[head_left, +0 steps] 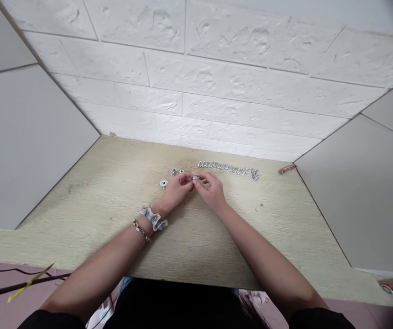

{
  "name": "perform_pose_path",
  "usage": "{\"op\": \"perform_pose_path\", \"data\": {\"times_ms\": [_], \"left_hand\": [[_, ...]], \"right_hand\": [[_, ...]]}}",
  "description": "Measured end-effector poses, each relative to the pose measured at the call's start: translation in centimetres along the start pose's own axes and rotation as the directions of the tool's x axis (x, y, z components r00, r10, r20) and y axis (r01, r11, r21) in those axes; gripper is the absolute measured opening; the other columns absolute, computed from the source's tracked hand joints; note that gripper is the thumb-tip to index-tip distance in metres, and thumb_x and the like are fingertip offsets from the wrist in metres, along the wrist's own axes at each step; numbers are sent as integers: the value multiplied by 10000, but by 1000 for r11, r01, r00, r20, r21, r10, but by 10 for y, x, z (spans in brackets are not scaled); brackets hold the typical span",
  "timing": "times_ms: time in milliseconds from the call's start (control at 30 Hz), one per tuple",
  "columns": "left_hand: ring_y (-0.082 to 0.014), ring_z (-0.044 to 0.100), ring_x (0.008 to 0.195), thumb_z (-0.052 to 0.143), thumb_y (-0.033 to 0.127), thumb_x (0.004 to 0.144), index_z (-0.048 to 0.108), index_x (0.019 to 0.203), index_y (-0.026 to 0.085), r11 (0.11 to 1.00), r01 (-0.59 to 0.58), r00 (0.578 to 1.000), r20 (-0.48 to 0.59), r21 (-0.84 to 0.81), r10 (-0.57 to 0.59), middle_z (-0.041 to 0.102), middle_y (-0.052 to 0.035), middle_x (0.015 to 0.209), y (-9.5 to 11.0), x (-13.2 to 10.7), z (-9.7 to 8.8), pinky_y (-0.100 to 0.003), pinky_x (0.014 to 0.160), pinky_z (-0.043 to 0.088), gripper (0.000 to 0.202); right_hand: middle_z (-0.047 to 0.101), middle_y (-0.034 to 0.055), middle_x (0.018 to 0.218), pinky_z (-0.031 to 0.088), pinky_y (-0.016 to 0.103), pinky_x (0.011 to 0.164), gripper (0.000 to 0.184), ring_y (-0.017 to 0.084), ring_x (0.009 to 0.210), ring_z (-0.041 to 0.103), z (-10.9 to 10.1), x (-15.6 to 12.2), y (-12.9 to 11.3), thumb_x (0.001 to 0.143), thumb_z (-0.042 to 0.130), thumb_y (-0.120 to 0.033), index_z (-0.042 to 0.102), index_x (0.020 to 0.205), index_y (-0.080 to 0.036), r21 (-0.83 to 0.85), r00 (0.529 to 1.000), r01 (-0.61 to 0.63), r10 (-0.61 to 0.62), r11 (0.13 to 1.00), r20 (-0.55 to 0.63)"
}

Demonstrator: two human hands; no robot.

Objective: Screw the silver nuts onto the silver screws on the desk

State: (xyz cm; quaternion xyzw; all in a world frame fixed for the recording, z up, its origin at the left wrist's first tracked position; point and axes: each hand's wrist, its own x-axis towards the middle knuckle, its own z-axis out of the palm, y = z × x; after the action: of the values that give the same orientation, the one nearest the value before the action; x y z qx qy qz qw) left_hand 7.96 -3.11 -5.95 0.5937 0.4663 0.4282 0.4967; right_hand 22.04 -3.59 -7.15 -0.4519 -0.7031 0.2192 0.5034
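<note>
Metal fastener (195, 178) between both hands (214, 191)

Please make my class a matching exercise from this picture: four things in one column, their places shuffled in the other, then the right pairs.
Things
1. row of metal fasteners
2. scrunchie
3. small metal piece
4. metal disc

Places
A. worn at the left wrist
B. on the table, just left of the left hand
C. lined up between the right hand and the wall
D. at the fingertips of both hands

Pairs: 1-C, 2-A, 3-D, 4-B
</note>
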Motion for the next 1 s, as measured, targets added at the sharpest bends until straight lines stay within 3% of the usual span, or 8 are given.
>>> {"op": "perform_pose_path", "data": {"times_ms": [233, 467, 600, 800, 1000], "left_hand": [[-121, 540, 664, 539, 155, 677, 630, 788, 139, 999, -15, 995, 101, 45, 10, 620, 0, 712, 6, -4, 1, -237, 639, 423, 144], [-97, 516, 600, 625, 224, 677, 609, 839, 132, 979, 89, 991, 114, -184, -69, 595, 9, 680, 6, -5, 1, -223, 589, 413, 187], [-73, 497, 554, 677, 248, 669, 592, 857, 124, 936, 143, 989, 91, -322, -119, 570, 24, 616, 9, -4, 0, -205, 565, 389, 241], [-85, 552, 599, 736, 308, 624, 572, 838, 128, 912, 193, 981, 64, -361, -182, 596, 13, 648, 11, -3, 1, -219, 607, 421, 324], [-87, 521, 571, 693, 302, 648, 611, 812, 132, 961, 143, 989, 54, -238, -134, 576, 22, 602, 10, -2, 0, -227, 593, 420, 250]], "right_hand": [[592, 63, 1091, 508, 338, 804, 363, 181, 931, 583, -1, 1, 2, 745, 628, -384, 626, 1081, -246, 52, 996, -66, 63, 996, 58], [572, 76, 1182, 416, 359, 987, 377, 196, 1151, 502, -1, 0, 0, 812, 542, -402, 608, 1149, -245, 98, 989, 14, -28, 995, 142], [591, 77, 1168, 465, 348, 914, 354, 202, 1120, 528, -2, 0, -1, 806, 533, -386, 622, 1111, -230, 145, 990, -55, 36, 988, 133], [643, 29, 810, 507, 304, 706, 163, 162, 785, 612, -2, 2, 2, 771, 527, -327, 617, 790, -193, 209, 980, -191, 197, 959, -10], [647, 30, 887, 496, 316, 730, 177, 167, 846, 607, 2, 0, 3, 721, 577, -292, 592, 874, -205, 123, 986, -164, 164, 979, 8]]}}
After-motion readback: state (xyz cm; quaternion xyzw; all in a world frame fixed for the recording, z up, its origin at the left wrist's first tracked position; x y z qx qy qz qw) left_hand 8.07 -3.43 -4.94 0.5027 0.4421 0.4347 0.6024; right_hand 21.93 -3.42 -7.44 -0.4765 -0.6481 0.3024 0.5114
